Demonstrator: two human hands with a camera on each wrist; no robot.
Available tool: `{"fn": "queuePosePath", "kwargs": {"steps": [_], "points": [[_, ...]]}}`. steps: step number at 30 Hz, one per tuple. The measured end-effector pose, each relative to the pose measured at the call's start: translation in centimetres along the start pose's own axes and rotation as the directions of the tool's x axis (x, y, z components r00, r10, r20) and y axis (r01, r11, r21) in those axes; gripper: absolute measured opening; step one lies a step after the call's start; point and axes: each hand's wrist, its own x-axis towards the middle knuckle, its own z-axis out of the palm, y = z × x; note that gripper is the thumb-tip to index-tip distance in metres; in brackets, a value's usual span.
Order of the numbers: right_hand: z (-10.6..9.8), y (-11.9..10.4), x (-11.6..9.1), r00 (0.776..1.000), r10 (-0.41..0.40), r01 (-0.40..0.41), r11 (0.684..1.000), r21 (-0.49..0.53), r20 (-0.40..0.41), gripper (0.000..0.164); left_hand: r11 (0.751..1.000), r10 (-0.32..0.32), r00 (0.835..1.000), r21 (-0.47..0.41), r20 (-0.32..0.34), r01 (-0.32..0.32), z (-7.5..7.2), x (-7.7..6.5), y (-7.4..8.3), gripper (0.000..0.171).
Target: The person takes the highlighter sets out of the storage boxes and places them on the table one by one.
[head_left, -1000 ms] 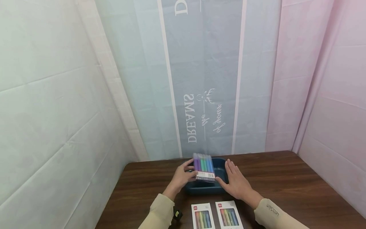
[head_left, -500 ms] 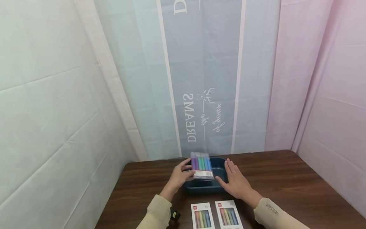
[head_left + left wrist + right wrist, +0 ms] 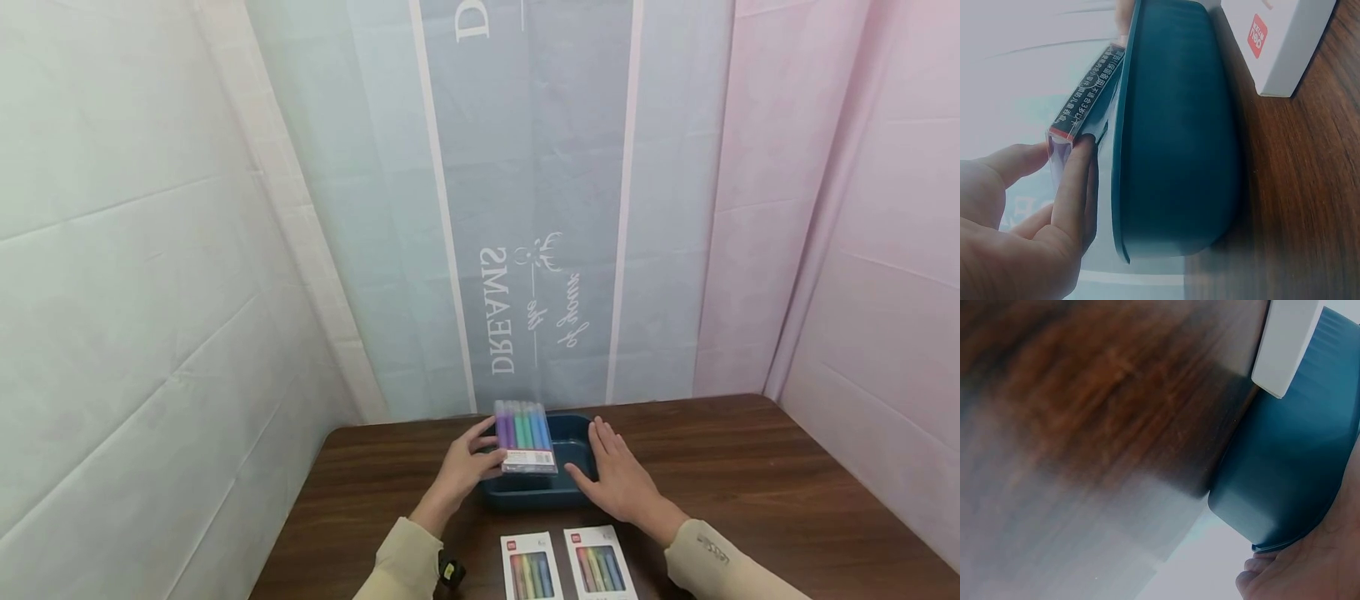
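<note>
A clear plastic pack of markers [image 3: 525, 437], purple through green to blue, is tilted above a dark teal bin [image 3: 536, 500]. My left hand [image 3: 460, 462] pinches the pack's left side between thumb and fingers. In the left wrist view, the pack's dark printed end [image 3: 1088, 90] shows beside the bin's wall [image 3: 1175, 137]. My right hand [image 3: 622, 479] rests on the bin's right rim with straight, forward-pointing fingers and the thumb spread inward. The right wrist view shows part of that hand [image 3: 1316, 562] against the rim; most fingers are hidden there.
Two white boxes of coloured sticks, a left box [image 3: 532, 567] and a right box [image 3: 601, 562], lie in front of the bin on the brown wooden table [image 3: 750, 483]. Printed fabric [image 3: 570, 167] hangs behind the table; pale sheets flank both sides.
My left hand has shifted slightly left with the marker pack, turning its front a little more upright and square to the head view. The right hand and the bin stay put.
</note>
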Motion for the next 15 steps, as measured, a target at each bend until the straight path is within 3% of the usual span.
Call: {"fn": "queuePosePath", "kwargs": {"steps": [15], "points": [[0.24, 0.18, 0.07, 1.0, 0.001, -0.001, 1.0, -0.006, -0.003, 0.1, 1.0, -0.004, 1.0, 0.012, 0.001, 0.004, -0.75, -0.8, 0.3, 0.07]]}}
